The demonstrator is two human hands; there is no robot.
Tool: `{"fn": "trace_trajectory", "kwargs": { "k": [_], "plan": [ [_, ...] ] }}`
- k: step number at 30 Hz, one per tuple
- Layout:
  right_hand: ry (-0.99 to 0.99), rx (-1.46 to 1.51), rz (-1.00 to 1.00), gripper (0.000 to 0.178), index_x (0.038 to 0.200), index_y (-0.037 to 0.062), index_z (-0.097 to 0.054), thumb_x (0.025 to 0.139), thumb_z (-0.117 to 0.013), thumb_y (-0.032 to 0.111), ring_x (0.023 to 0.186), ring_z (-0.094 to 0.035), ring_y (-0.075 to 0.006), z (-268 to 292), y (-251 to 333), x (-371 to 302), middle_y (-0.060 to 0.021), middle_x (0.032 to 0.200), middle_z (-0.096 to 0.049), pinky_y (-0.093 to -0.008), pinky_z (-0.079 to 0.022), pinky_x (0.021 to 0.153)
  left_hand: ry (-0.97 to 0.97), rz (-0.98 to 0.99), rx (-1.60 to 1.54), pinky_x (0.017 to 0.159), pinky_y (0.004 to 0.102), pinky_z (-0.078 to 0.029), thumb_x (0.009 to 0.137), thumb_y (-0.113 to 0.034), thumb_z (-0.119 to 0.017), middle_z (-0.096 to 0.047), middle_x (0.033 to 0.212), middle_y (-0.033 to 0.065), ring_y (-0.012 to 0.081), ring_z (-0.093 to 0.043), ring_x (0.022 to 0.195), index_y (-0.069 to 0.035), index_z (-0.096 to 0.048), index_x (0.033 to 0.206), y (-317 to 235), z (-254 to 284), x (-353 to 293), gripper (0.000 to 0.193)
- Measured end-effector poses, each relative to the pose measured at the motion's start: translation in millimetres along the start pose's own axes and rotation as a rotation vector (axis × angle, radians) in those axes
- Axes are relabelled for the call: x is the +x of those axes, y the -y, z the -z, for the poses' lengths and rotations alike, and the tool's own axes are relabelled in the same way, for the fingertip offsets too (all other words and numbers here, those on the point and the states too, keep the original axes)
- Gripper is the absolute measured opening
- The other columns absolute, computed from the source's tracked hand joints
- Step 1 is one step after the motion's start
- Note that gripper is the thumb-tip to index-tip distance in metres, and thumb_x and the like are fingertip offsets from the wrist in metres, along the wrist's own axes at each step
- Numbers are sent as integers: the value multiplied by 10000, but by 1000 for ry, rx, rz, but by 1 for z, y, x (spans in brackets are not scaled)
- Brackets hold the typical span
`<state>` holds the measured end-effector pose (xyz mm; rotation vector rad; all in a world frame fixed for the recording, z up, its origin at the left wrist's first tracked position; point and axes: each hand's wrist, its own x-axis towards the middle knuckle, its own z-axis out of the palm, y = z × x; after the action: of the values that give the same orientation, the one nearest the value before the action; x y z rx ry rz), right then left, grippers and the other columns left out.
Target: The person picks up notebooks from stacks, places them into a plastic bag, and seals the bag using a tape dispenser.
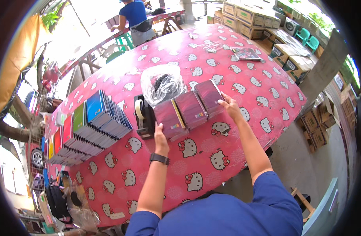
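A row of purple spiral notebooks (190,104) in three stacks lies in front of me on the pink table. My left hand (161,140) is closed on the near left corner of the row, thumb upward, a dark band on its wrist. At the right end, my right hand (230,106) grips the edge of the last purple stack, its thumb on the top cover. The undersides of the stacks and some fingertips are hidden. Close to the left stack stands a black tape dispenser (146,120) with a roll of clear tape.
Spiral notebooks (92,126) with blue, green, red and yellow covers stand in rows at left. Behind the dispenser is a clear plastic bag (161,82) with something black inside. A flat wrapped packet (246,54) lies far right on the patterned tablecloth (196,157). Cardboard boxes (247,17) and another person (134,19) are beyond.
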<state>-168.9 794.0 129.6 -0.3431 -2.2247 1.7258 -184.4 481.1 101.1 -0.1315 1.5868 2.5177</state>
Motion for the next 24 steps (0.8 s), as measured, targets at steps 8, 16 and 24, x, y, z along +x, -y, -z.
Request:
{"fn": "trace_trajectory", "kwargs": {
  "k": [8,16,24],
  "plan": [
    [109,233,-212,410,1168,46,-538,876,-474,326,926,-475,-135,26,-18,28,-26,972,-552,-286,-367,854,-129,-118,120,1071,296,-182,920,-297,-411,-331,1394,91,192,-290,1285,38,-283,1358,16,-32,-6,565],
    [394,244,-278,441,1305,144,-442,906,-448,330,1162,-433,-153,32,-58,51,-17,1287,-453,-381,-408,878,51,-92,432,964,375,-332,937,-357,-376,-474,1183,202,215,-436,1028,114,-212,1347,4,-3,3,646],
    [-283,-61,433,342,1165,17,-552,894,-520,223,803,-576,-126,27,-2,-4,-84,1071,-605,-200,-434,673,-211,-677,666,727,312,-476,781,-204,-657,-652,900,102,177,-602,837,-30,-662,938,-70,72,-125,234]
  ]
}}
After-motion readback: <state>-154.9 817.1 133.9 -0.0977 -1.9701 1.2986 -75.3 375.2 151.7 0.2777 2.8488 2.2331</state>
